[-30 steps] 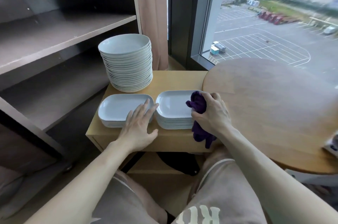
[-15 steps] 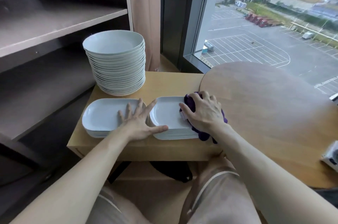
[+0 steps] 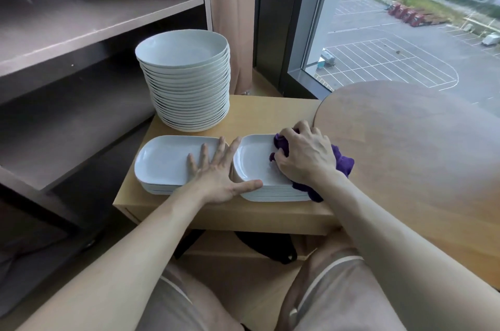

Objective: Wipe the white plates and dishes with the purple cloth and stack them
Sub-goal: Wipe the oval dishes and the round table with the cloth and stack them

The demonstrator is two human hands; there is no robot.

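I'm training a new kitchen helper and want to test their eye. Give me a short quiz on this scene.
1. True or false: the right hand grips the crumpled purple cloth on the right stack of rectangular white dishes.
2. Which pile is tallest? A) stack of round white plates B) left stack of rectangular white dishes C) right stack of rectangular white dishes
3. How many dish stacks stand on the light wooden side table?
Key: 1 true; 2 A; 3 three.

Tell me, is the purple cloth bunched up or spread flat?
Bunched up. The purple cloth is wadded under the right hand, whose fingers curl round it on the top rectangular dish; loose ends poke out.
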